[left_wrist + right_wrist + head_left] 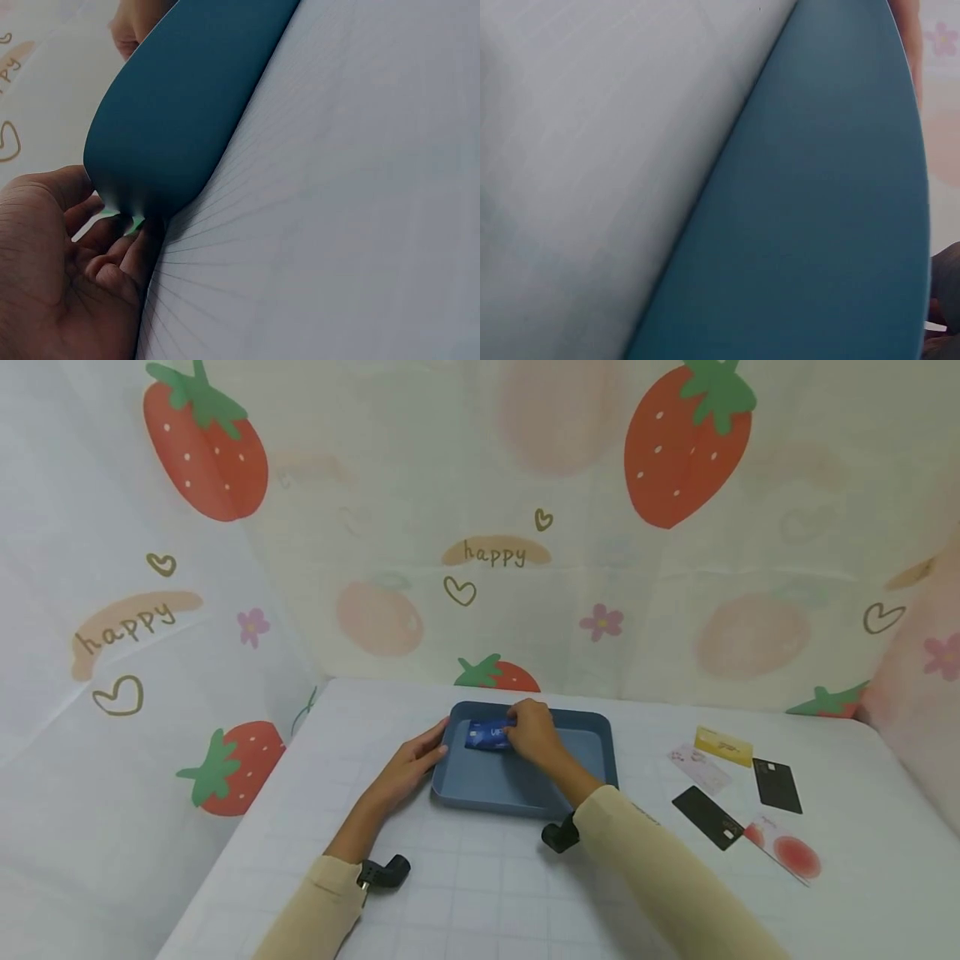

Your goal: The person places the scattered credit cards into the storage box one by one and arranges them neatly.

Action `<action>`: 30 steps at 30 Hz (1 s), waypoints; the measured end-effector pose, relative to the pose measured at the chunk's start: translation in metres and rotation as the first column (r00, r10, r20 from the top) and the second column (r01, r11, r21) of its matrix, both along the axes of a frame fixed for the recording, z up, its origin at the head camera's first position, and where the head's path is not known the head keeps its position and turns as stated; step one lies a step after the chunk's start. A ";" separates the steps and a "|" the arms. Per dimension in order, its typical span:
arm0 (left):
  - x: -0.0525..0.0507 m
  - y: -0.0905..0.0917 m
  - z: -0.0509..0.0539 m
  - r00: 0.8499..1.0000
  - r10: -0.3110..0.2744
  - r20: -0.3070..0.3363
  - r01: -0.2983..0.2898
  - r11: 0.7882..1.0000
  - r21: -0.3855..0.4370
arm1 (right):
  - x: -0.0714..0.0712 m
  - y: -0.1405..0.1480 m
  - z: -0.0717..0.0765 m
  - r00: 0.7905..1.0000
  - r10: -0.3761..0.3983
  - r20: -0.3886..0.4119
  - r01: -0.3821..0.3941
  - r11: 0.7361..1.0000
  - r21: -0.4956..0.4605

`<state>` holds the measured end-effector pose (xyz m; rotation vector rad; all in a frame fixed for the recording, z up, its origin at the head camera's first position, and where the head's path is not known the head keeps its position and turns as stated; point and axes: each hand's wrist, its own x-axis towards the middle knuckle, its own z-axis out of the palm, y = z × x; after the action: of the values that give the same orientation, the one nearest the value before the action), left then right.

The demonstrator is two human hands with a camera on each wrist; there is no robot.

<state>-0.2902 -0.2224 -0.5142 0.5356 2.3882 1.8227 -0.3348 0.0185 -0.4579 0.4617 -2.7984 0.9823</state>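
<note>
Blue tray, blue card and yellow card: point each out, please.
Blue tray [486,782], head view: bare floor, lower left.
Blue card [486,735], head view: middle of its visible face.
Yellow card [723,746], head view: middle of its face.

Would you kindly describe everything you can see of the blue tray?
The tray is a shallow blue rectangle with rounded corners and a raised rim, smooth and plain, perhaps plastic. It lies flat on the white table, long sides running left to right. The left hand holds its left side; the right hand pinches a blue card over its floor, though whether the card touches the tray is unclear.
</note>
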 end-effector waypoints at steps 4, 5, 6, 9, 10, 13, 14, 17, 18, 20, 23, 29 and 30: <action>0.000 0.001 0.003 1.000 0.005 0.007 -0.005 1.000 -0.011 | -0.002 -0.004 -0.003 1.000 -0.005 0.012 0.005 1.000 0.001; 0.001 0.001 0.005 1.000 0.008 0.017 -0.007 1.000 -0.012 | -0.002 -0.005 -0.004 1.000 -0.006 0.018 0.006 1.000 0.000; 0.002 0.002 0.009 1.000 0.006 0.022 -0.006 1.000 -0.014 | -0.002 -0.005 -0.005 1.000 -0.006 0.026 0.006 1.000 -0.002; 0.007 0.005 0.019 0.999 -0.001 0.032 0.001 1.000 -0.013 | -0.004 -0.006 -0.006 1.000 -0.005 0.015 0.005 1.000 -0.002; 0.008 0.005 0.023 0.999 -0.005 0.031 0.006 1.000 -0.012 | -0.004 -0.007 -0.006 1.000 -0.005 0.011 0.005 1.000 -0.001; 0.011 0.007 0.029 1.000 -0.014 0.028 0.014 1.000 0.000 | -0.006 -0.008 -0.007 1.000 -0.009 0.003 0.009 1.000 0.004; 0.011 0.007 0.030 0.999 -0.015 0.029 0.014 1.000 0.006 | -0.006 -0.009 -0.007 1.000 -0.010 0.004 0.010 1.000 0.002; 0.011 0.007 0.029 0.999 -0.015 0.029 0.015 1.000 0.017 | -0.006 -0.010 -0.006 1.000 -0.009 0.004 0.009 1.000 -0.006; 0.010 0.007 0.029 0.999 -0.013 0.031 0.013 1.000 0.021 | -0.006 -0.010 -0.006 1.000 -0.008 0.001 0.008 1.000 -0.010; 0.010 0.007 0.028 1.000 -0.009 0.029 0.009 1.000 0.020 | -0.005 -0.011 -0.006 1.000 -0.002 0.002 0.002 1.000 -0.021; 0.011 0.007 0.027 0.999 -0.005 0.032 0.005 1.000 0.019 | -0.004 -0.012 -0.007 1.000 0.001 0.007 -0.001 1.000 -0.027; 0.013 0.007 0.025 0.999 -0.002 0.042 0.001 1.000 0.025 | -0.004 -0.014 -0.011 1.000 -0.010 0.021 0.011 1.000 -0.017; 0.013 0.007 0.025 0.999 -0.002 0.041 0.000 1.000 0.025 | -0.004 -0.014 -0.012 1.000 -0.011 0.021 0.011 1.000 -0.016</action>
<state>-0.2773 -0.2153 -0.4892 0.4971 2.3417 1.8472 -0.3391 0.0042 -0.4700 0.4363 -2.8057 1.0124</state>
